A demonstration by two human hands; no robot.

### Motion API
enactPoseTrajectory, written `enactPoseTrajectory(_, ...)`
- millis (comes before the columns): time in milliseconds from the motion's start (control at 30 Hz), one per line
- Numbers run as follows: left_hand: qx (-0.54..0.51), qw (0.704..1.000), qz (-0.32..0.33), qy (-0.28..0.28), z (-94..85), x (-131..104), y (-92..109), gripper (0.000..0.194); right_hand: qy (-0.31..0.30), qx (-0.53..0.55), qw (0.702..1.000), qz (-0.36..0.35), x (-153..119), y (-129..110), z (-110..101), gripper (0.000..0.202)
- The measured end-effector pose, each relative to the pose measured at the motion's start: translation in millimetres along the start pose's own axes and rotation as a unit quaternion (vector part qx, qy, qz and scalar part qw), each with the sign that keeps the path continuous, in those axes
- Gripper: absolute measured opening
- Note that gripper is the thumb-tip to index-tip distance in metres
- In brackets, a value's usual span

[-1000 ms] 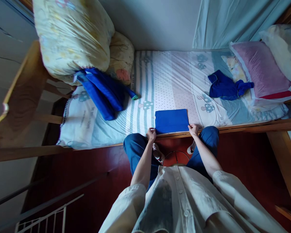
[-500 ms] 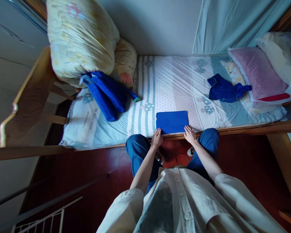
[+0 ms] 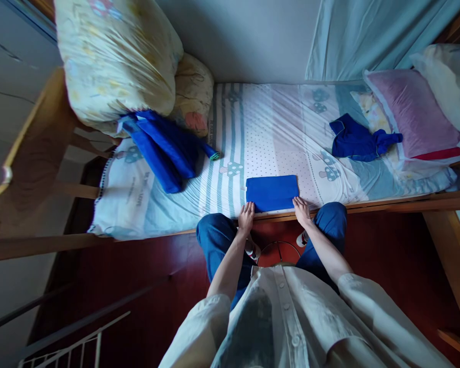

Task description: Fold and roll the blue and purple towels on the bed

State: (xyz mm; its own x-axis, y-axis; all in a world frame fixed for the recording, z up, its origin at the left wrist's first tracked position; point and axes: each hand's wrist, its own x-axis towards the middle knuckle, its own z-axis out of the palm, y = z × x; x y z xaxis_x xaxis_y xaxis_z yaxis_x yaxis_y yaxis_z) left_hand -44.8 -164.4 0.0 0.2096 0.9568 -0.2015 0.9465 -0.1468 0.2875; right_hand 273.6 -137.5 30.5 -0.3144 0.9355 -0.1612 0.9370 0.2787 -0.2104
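Observation:
A folded blue cloth lies as a flat rectangle at the front edge of the bed, with a small white tag at its left side. My left hand grips its near left corner, fingertips on top. At the near right corner, my right hand grips it likewise. The thumbs are mostly hidden. To the left, a loosely folded blue fabric piece with a green-edged end lies partly under a bulky yellow bedding bundle. A crumpled blue garment with thin light piping lies to the right.
The bed's patterned sheet spreads beneath the cloths. A pink pillow is at the right end. A wooden headboard bounds the left, and a wooden rail runs along the front. A curtain hangs behind.
The view has shifted slightly. Both hands stay at the near corners of the folded blue cloth, which keeps its shape and place.

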Motion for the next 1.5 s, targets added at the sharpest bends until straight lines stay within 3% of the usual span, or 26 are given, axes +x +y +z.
enactPoseTrajectory(200, -0.028, 1.000, 0.002, -0.001, -6.3, -8, 2, 0.065, -0.008, 0.006, 1.000, 0.008, -7, -5, -9, 0.060)
enactPoseTrajectory(700, -0.144, 0.985, -0.089, 0.033, -24.1, -31, 24, 0.046, -0.036, 0.052, 0.998, 0.031, -28, -16, -25, 0.052)
enactPoseTrajectory(867, -0.154, 0.982, -0.100, 0.038, -28.4, -28, 22, 0.052, -0.029, 0.072, 0.995, 0.057, -26, -9, -23, 0.048)
enactPoseTrajectory(1067, -0.247, 0.947, -0.181, 0.097, -32.3, -13, 17, 0.057, 0.034, 0.205, 0.968, 0.140, -10, 6, -15, 0.037)
enactPoseTrajectory(1267, -0.339, 0.884, -0.291, 0.137, -31.1, 2, 14, 0.041, 0.070, 0.252, 0.945, 0.195, 3, 15, -1, 0.028)
enactPoseTrajectory(1500, -0.333, 0.872, -0.339, 0.118, -28.6, 9, 9, 0.031, 0.082, 0.314, 0.917, 0.231, 11, 15, 2, 0.027)
